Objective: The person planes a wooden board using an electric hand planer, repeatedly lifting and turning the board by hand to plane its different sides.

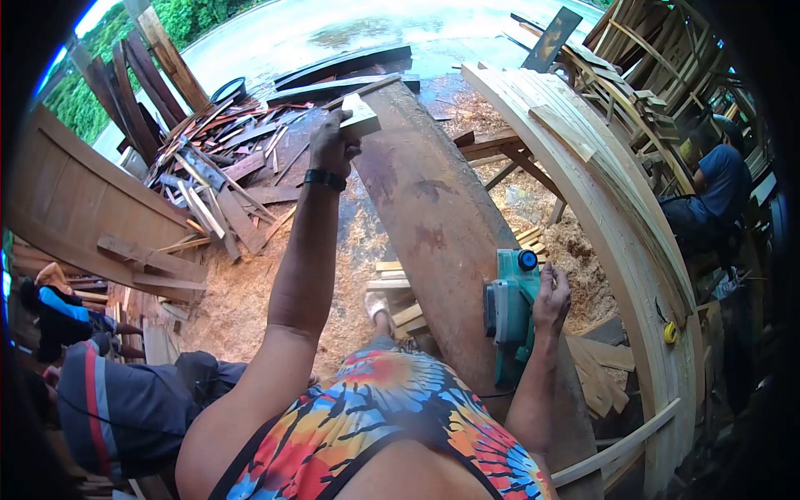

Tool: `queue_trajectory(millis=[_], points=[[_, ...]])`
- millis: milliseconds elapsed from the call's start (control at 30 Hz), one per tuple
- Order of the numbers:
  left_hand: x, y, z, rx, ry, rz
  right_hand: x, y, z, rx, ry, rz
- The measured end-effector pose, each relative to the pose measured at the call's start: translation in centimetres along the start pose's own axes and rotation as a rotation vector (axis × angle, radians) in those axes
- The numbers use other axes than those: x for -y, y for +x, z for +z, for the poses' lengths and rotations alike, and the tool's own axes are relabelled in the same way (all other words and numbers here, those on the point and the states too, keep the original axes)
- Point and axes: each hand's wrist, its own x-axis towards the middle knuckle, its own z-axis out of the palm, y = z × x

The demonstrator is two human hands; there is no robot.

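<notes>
My left hand (332, 143), with a dark band at its wrist, is closed on a short pale wood block (360, 118) over the far end of a long brown workbench (425, 200). On the bench's near right part rests a green power planer (511, 312) with a blue-centred black knob. Beside the planer's right side is my right hand (552, 300), its fingers curled and close together; whether they touch the tool or hold anything cannot be made out.
Long pale boards (583, 179) curve along the right, with a yellow tape measure (670, 332) on them. Scrap wood (225, 179) is heaped at upper left. A person (721, 179) sits at far right; other people are at lower left. Shavings (242, 292) cover the ground.
</notes>
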Motion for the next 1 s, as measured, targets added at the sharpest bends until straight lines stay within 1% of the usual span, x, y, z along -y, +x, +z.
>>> queue_trajectory(millis=[200,300,367,400,433,500,533,567,600,633,667,700,733,767,800,833,900,967,1000], points=[[-0.2,0.3,-0.5,0.005,0.023,0.019,0.0,-0.1,0.0,0.012,0.018,0.04],[-0.3,0.3,-0.4,-0.013,0.009,0.009,-0.4,0.0,0.1,-0.004,0.02,-0.003],[0.2,0.3,-0.7,-0.018,-0.016,0.001,0.3,-0.2,0.0,0.003,0.03,0.027],[0.6,0.6,-0.9,-0.014,-0.019,-0.069,0.7,-0.2,-0.2,0.004,0.036,0.041],[0.6,-0.7,-0.6,-0.01,-0.021,-0.094,0.2,-0.2,0.0,0.003,0.038,0.033],[4.6,1.0,-1.8,-0.045,-0.17,-0.301,-1.3,0.1,0.5,-0.019,0.04,0.024],[7.9,1.8,-3.9,0.006,-0.182,-0.358,-0.1,-0.2,0.1,-0.021,0.082,0.009],[11.0,2.6,-5.9,0.058,-0.191,-0.414,0.0,-0.2,0.3,-0.035,0.081,0.041],[14.2,3.4,-7.9,0.111,-0.197,-0.47,-0.2,-0.1,0.3,0.015,0.1,0.075],[15.2,1.9,-7.9,0.103,-0.138,-0.493,-0.7,0.0,0.4,-0.009,0.023,0.006],[16.1,0.3,-7.9,0.096,-0.08,-0.518,-2.7,0.3,1.4,-0.01,0.058,-0.028],[22.5,2.4,-11.2,0.1,-0.132,-0.406,0.5,-0.1,-0.1,-0.007,0.032,0.012],[21.8,-0.2,-9.4,0.026,-0.161,-0.416,0.5,-0.2,-0.2,-0.002,0.046,0.033],[22.6,-0.8,-9.3,-0.069,0.106,-0.3,0.7,-0.3,-0.1,-0.044,-0.001,-0.017],[21.7,-2.6,-8.0,-0.114,0.333,-0.214,0.3,-0.2,0.2,-0.027,-0.021,0.007],[23.7,-1.9,-9.1,-0.067,0.146,-0.131,0.6,-0.3,-0.1,-0.01,-0.056,0.029],[23.2,-3.2,-7.4,-0.024,0.036,-0.114,0.5,-0.4,0.1,-0.054,-0.022,0.009],[20.3,-5.1,-7.5,0.14,-0.006,-0.334,1.0,-0.7,0.0,-0.056,-0.023,-0.002],[20.0,-5.5,-7.5,0.226,-0.036,-0.443,1.2,-0.5,-0.2,-0.06,-0.03,-0.012]])
